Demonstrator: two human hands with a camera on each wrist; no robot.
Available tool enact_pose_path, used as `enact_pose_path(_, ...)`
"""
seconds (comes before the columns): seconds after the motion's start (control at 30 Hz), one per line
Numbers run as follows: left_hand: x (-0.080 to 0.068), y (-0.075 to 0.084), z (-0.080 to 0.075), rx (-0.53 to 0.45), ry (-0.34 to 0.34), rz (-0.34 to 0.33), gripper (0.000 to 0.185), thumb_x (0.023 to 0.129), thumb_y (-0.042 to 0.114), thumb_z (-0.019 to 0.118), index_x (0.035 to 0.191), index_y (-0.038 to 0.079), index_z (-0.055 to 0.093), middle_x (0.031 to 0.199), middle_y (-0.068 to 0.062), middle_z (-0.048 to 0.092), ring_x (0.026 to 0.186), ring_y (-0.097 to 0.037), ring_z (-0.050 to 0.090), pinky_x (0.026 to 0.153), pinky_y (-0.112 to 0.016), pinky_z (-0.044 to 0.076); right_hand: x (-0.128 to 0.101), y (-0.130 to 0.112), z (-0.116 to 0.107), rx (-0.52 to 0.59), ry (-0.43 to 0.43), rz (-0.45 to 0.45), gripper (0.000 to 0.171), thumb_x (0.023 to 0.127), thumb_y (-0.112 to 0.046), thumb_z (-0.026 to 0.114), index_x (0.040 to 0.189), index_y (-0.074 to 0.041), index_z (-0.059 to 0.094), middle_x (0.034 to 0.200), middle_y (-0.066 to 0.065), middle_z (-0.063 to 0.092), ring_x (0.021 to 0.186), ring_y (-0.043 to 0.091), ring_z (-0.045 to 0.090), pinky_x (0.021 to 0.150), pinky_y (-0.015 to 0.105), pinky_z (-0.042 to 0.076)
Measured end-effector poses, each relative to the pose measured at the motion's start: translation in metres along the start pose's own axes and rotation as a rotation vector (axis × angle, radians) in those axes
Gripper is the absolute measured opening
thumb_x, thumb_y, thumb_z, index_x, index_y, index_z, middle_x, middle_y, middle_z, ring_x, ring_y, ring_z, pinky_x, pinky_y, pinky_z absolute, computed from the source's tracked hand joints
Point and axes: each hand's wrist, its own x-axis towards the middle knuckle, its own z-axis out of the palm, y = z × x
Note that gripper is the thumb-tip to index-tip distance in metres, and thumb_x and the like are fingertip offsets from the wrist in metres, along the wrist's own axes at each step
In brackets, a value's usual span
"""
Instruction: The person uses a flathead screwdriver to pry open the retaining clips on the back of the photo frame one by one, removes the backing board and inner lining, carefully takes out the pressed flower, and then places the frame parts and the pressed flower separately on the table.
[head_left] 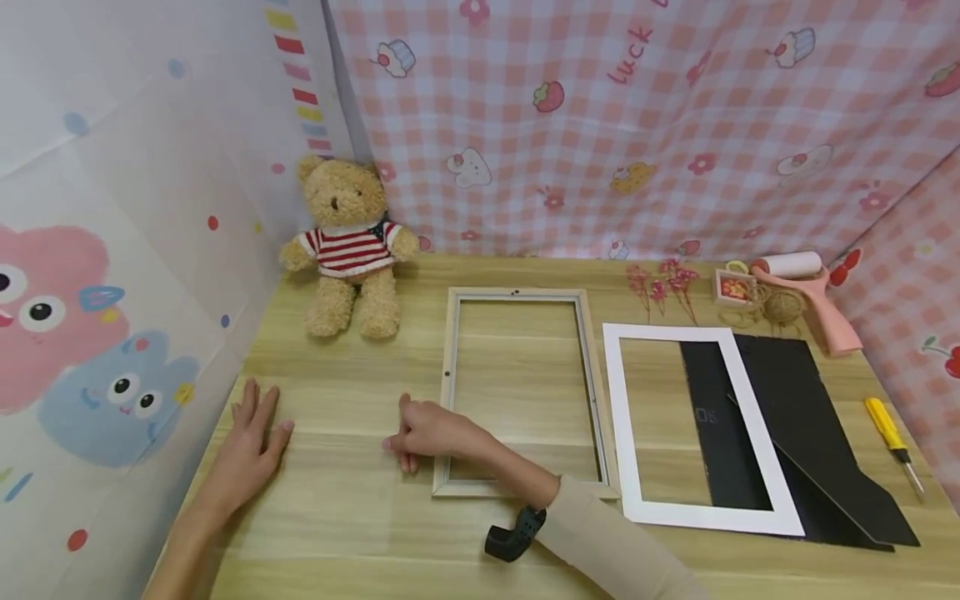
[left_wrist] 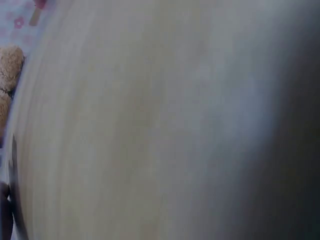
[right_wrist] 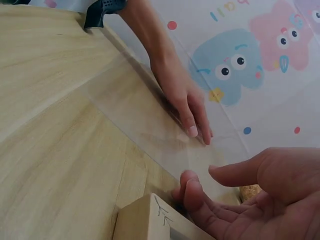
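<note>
Hands on a clear sheet beside the wooden frame

Both hands rest on a clear sheet (right_wrist: 150, 125) lying flat on the table (head_left: 337, 533). The left hand (head_left: 251, 442) lies palm down with straight, slightly spread fingers, pressing the sheet's far side; it holds nothing. The right hand (head_left: 429, 433) sits just right of it, fingers loosely bent, fingertips (right_wrist: 189, 185) touching the sheet's near edge, where it meets the wooden frame (head_left: 521, 392). Whether those fingers pinch the sheet or only touch it cannot be told. The frame lies flat directly under and to the right of the right hand, its corner (right_wrist: 145, 220) just beside the fingertips. Further right of that hand lie a white mat (head_left: 697, 425) over a black backing board (head_left: 810, 417), then a yellow screwdriver (head_left: 892, 442). Beyond the left hand sits a teddy bear (head_left: 348, 246). The left wrist view is blurred, showing only the tabletop.
</note>
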Motion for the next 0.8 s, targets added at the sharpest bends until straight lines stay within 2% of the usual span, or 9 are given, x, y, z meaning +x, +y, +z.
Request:
enact_pose_path(0.07, 0.000, -0.002, 0.006, 0.045, 0.036, 0.046, 0.064, 0.112, 0.013, 0.058, 0.160, -0.022, 0.032, 0.170, -0.051, 0.003, 0.147, -0.083, 0.006, 0.124, -0.085, 0.009, 0.000, 0.000, 0.001, -0.029, 0.019, 0.014, 0.026, 0.111, -0.018, 0.066, 0.121, 0.004, 0.058, 0.065, 0.000, 0.072, 0.057, 0.013, 0.066, 0.102, 0.022, 0.055)
enact_pose_path(0.17, -0.002, -0.005, 0.014, 0.098, 0.083, 0.112, 0.061, 0.110, 0.007, 0.058, 0.157, -0.025, 0.035, 0.168, -0.054, 0.008, 0.148, -0.081, 0.011, 0.128, -0.080, 0.003, -0.001, -0.001, 0.004, -0.045, 0.039, 0.039, 0.032, 0.112, -0.019, 0.066, 0.127, 0.007, 0.056, 0.065, 0.000, 0.072, 0.057, 0.015, 0.067, 0.080, 0.019, 0.053)
enact_pose_path(0.2, -0.002, -0.006, 0.016, 0.116, 0.097, 0.130, 0.060, 0.110, 0.005, 0.058, 0.156, -0.026, 0.035, 0.167, -0.055, 0.010, 0.149, -0.080, 0.013, 0.130, -0.078, 0.001, -0.001, -0.002, 0.006, -0.051, 0.044, 0.048, 0.038, 0.112, -0.019, 0.066, 0.133, 0.010, 0.054, 0.064, 0.001, 0.072, 0.057, 0.015, 0.067, 0.077, 0.018, 0.052)
enact_pose_path(0.3, -0.004, -0.009, 0.021, 0.167, 0.137, 0.175, 0.058, 0.108, 0.003, 0.059, 0.153, -0.028, 0.038, 0.166, -0.055, 0.016, 0.150, -0.078, 0.020, 0.130, -0.078, 0.003, -0.001, -0.004, 0.010, -0.065, 0.051, 0.076, 0.065, 0.113, -0.020, 0.064, 0.156, 0.019, 0.036, 0.062, 0.001, 0.070, 0.054, 0.016, 0.065, 0.073, 0.018, 0.053)
enact_pose_path(0.4, -0.007, -0.011, 0.024, 0.198, 0.173, 0.211, 0.057, 0.107, 0.001, 0.060, 0.151, -0.029, 0.040, 0.164, -0.054, 0.023, 0.150, -0.073, 0.026, 0.129, -0.080, 0.006, -0.001, -0.007, 0.014, -0.073, 0.050, 0.098, 0.080, 0.113, -0.021, 0.064, 0.165, 0.020, 0.019, 0.060, 0.001, 0.070, 0.052, 0.014, 0.065, 0.074, 0.017, 0.056)
enact_pose_path(0.47, -0.009, -0.013, 0.026, 0.207, 0.190, 0.229, 0.057, 0.107, 0.001, 0.059, 0.151, -0.029, 0.040, 0.162, -0.053, 0.027, 0.153, -0.069, 0.027, 0.129, -0.080, 0.008, -0.002, -0.009, 0.016, -0.072, 0.047, 0.109, 0.082, 0.114, -0.021, 0.063, 0.166, 0.020, 0.015, 0.060, 0.002, 0.070, 0.051, 0.014, 0.066, 0.075, 0.017, 0.058)
enact_pose_path(0.63, -0.011, -0.014, 0.024, 0.174, 0.174, 0.238, 0.059, 0.109, 0.003, 0.059, 0.153, -0.028, 0.037, 0.161, -0.052, 0.031, 0.159, -0.063, 0.024, 0.131, -0.077, 0.005, -0.008, -0.010, 0.007, -0.091, 0.036, 0.070, 0.072, 0.114, -0.023, 0.061, 0.165, 0.017, 0.028, 0.064, 0.002, 0.073, 0.058, 0.020, 0.072, 0.080, 0.015, 0.057)
enact_pose_path(0.7, -0.009, -0.011, 0.020, 0.122, 0.121, 0.201, 0.062, 0.112, 0.007, 0.058, 0.157, -0.026, 0.032, 0.165, -0.051, 0.026, 0.160, -0.063, 0.018, 0.133, -0.074, 0.002, -0.016, -0.010, -0.004, -0.090, 0.033, 0.005, 0.063, 0.115, -0.023, 0.059, 0.162, 0.014, 0.038, 0.068, 0.003, 0.074, 0.063, 0.023, 0.074, 0.078, 0.017, 0.057)
enact_pose_path(0.8, -0.007, -0.004, 0.009, 0.036, 0.022, 0.123, 0.066, 0.117, 0.013, 0.050, 0.164, -0.022, 0.019, 0.171, -0.049, 0.012, 0.163, -0.063, 0.006, 0.134, -0.068, -0.006, -0.035, -0.011, -0.029, -0.060, 0.052, -0.141, 0.042, 0.118, -0.020, 0.052, 0.144, 0.012, 0.062, 0.079, 0.011, 0.077, 0.070, 0.025, 0.075, 0.075, 0.029, 0.064)
